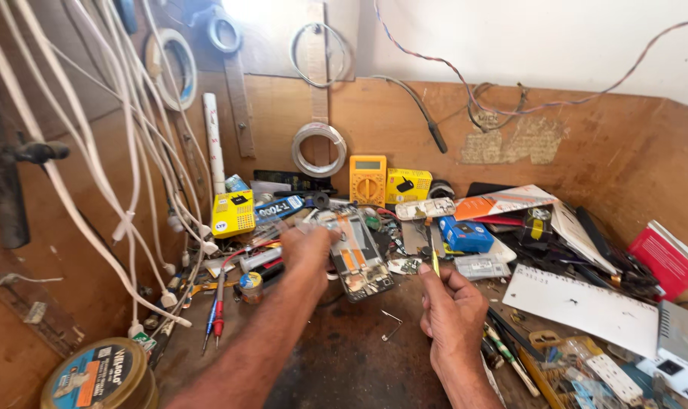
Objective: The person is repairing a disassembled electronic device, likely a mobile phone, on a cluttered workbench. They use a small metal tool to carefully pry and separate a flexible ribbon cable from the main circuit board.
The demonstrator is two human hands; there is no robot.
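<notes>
At bench centre: opened phone (357, 256) w/ exposed insides, gripped at its left edge by left hand (308, 250), fingers curled round it, lifted just off the wood. Long axis running away from the body, tilted slightly right. Right hand (451, 307) just right of phone, thumb & forefinger pinching thin yellow-handled tool (435, 260), tip up; nearer hand for the board. Round tin (102, 376) bottom left, lid on, contents unseen.
</notes>
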